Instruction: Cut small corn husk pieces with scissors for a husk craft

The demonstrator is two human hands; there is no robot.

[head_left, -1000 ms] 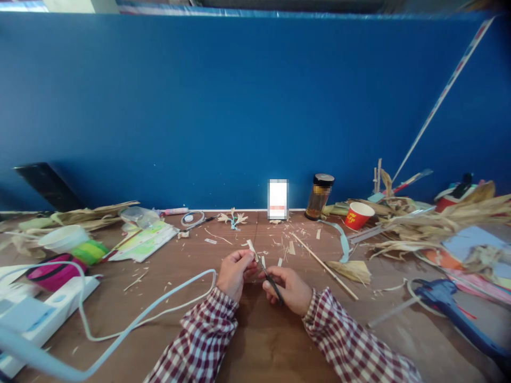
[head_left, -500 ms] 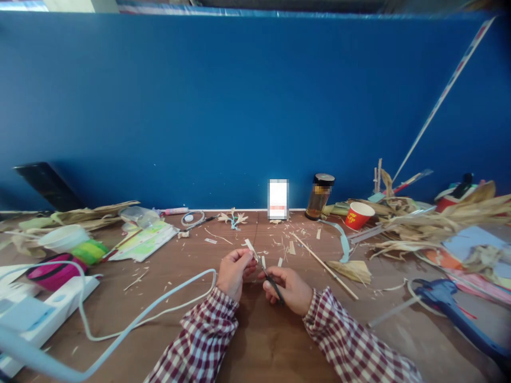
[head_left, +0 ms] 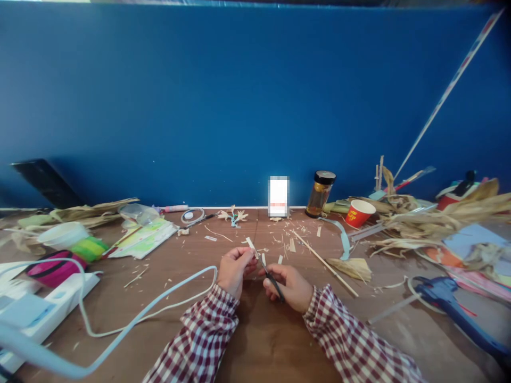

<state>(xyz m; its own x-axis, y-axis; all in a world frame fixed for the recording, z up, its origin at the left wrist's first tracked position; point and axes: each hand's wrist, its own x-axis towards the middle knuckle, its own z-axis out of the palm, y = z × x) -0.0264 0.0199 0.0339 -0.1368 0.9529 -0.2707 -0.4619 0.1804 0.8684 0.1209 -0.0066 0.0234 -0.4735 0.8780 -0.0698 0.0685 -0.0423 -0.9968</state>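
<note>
My left hand [head_left: 236, 270] pinches a small pale strip [head_left: 249, 242] between thumb and fingers, its end sticking up past the fingertips. Just to the right, my right hand [head_left: 290, 286] is closed around dark scissors [head_left: 275, 285], whose blades point up and left to the strip. The tips are close to my left fingers; whether they touch the strip is too small to tell. Pale cut pieces [head_left: 280, 259] and thin shavings lie on the brown table [head_left: 271, 340] beyond my hands. A husk flower shape [head_left: 233, 216] lies farther back.
At the right are a blue glue gun [head_left: 451, 303], a red paper cup [head_left: 359, 214], dry husks [head_left: 423, 226] and a thin stick [head_left: 325, 264]. A lidded jar [head_left: 321, 194] stands behind. White cables [head_left: 149, 308] and a power strip [head_left: 59, 303] lie left.
The view has tilted down slightly, so the wall and the back objects shift a little. Both hands keep nearly the same pose, with the strip and scissors still held.
</note>
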